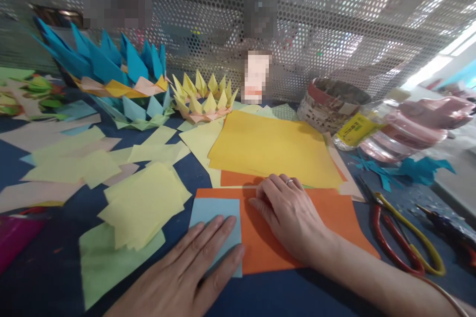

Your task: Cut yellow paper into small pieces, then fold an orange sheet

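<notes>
My left hand [186, 272] lies flat with fingers stretched out on a small light-blue paper square [213, 210], which overlaps the left edge of an orange sheet [334, 218]. My right hand [288, 215] rests palm down on the orange sheet, its fingers curled and pressing the paper near the blue square's right edge. A ring is on one finger. Behind the orange sheet lies a stack of yellow sheets [271, 148].
Loose pale-yellow and green paper squares [141, 203] cover the dark-blue table on the left. Folded blue [111, 74] and yellow [203, 96] paper crowns stand at the back by a perforated metal screen. Scissors [401, 237], a woven basket [330, 101] and pink ribbon rolls [409, 131] lie right.
</notes>
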Action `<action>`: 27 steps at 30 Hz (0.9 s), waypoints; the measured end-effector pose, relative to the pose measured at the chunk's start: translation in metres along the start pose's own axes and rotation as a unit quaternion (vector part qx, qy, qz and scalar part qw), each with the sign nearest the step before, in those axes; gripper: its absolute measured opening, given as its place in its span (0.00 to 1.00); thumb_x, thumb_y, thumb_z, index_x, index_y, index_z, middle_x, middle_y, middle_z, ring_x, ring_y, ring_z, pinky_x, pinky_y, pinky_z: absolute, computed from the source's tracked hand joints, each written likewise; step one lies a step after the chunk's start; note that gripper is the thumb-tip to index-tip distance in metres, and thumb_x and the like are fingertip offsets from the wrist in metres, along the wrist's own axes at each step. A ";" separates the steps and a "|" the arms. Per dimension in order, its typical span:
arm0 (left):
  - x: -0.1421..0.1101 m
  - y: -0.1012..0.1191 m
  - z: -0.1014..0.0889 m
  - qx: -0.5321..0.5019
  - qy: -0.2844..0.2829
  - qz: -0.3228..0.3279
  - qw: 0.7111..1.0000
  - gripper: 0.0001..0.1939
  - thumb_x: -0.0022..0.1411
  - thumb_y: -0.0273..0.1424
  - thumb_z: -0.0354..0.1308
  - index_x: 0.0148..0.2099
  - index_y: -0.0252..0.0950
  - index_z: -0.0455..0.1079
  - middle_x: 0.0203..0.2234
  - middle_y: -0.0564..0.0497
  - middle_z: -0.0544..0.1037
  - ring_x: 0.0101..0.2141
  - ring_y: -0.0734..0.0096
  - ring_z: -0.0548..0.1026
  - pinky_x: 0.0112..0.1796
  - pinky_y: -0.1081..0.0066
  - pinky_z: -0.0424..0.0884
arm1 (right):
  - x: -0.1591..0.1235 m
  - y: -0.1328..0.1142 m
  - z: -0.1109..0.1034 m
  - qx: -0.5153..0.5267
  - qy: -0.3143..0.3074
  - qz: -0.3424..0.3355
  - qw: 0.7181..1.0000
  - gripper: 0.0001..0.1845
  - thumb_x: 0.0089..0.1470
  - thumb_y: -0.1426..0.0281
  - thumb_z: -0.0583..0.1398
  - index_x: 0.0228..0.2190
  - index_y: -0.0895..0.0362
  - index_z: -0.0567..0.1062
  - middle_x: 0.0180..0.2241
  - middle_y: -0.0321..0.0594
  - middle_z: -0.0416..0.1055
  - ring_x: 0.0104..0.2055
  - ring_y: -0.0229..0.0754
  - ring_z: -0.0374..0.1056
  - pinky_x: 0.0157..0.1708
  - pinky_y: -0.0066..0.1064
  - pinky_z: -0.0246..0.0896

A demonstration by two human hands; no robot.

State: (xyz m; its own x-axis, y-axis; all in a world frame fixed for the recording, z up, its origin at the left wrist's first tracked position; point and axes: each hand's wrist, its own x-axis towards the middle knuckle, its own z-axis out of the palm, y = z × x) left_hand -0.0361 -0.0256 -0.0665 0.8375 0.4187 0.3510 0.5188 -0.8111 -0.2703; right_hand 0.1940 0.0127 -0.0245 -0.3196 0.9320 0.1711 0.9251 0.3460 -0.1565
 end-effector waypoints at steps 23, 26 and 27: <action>-0.003 0.000 0.006 -0.010 0.000 0.018 1.000 0.27 0.65 0.40 0.47 0.64 0.39 0.54 0.60 0.44 0.64 0.63 0.52 0.53 0.60 0.57 0.43 | -0.003 0.000 0.003 -0.006 0.000 0.001 1.000 0.09 0.59 0.67 0.57 0.28 0.57 0.68 0.31 0.40 0.69 0.32 0.42 0.60 0.35 0.33 0.50; -0.003 0.002 0.006 -0.003 -0.010 0.006 1.000 0.27 0.63 0.32 0.48 0.64 0.38 0.53 0.60 0.42 0.64 0.64 0.48 0.48 0.60 0.54 0.43 | -0.003 0.001 0.003 -0.009 0.000 0.000 1.000 0.09 0.59 0.67 0.57 0.28 0.57 0.68 0.31 0.39 0.69 0.33 0.42 0.60 0.35 0.34 0.50; -0.003 0.004 0.006 -0.001 -0.012 -0.002 1.000 0.28 0.61 0.28 0.47 0.64 0.38 0.53 0.60 0.42 0.64 0.64 0.48 0.46 0.59 0.54 0.43 | -0.003 0.001 0.003 -0.011 0.002 -0.001 1.000 0.09 0.59 0.67 0.57 0.28 0.57 0.68 0.30 0.39 0.69 0.33 0.42 0.60 0.35 0.34 0.50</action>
State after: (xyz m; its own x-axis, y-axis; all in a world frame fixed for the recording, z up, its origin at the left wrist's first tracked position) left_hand -0.0360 -0.0276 -0.0735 0.8394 0.4315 0.3304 0.5217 -0.8103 -0.2670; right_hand 0.1953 0.0104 -0.0282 -0.3201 0.9310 0.1752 0.9290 0.3447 -0.1347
